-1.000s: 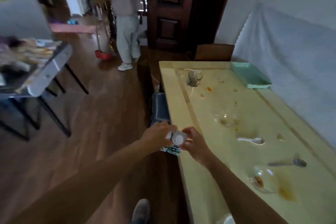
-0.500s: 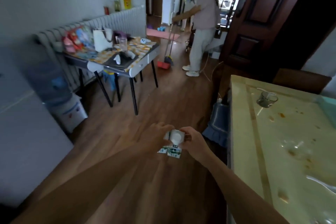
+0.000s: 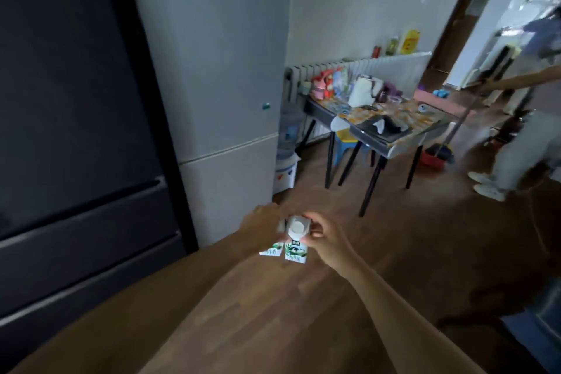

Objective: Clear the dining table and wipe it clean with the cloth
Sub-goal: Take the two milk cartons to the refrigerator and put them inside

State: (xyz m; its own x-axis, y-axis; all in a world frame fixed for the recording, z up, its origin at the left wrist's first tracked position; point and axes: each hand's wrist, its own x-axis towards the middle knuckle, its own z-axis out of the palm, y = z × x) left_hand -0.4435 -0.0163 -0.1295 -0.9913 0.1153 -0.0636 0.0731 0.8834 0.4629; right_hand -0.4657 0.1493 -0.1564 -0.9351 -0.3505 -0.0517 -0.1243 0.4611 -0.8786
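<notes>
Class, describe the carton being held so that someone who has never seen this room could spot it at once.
Start at the tall grey fridge on the left, then drop to the wooden floor before it. Above those boards the left hand and right hand grip the carton. Its round white cap and green-printed sides set it apart from everything around it.

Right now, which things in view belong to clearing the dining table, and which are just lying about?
Job in hand: carton, gripped by the left hand and right hand.

Just about: grey fridge, side table, water jug, radiator, broom, another person.
</notes>
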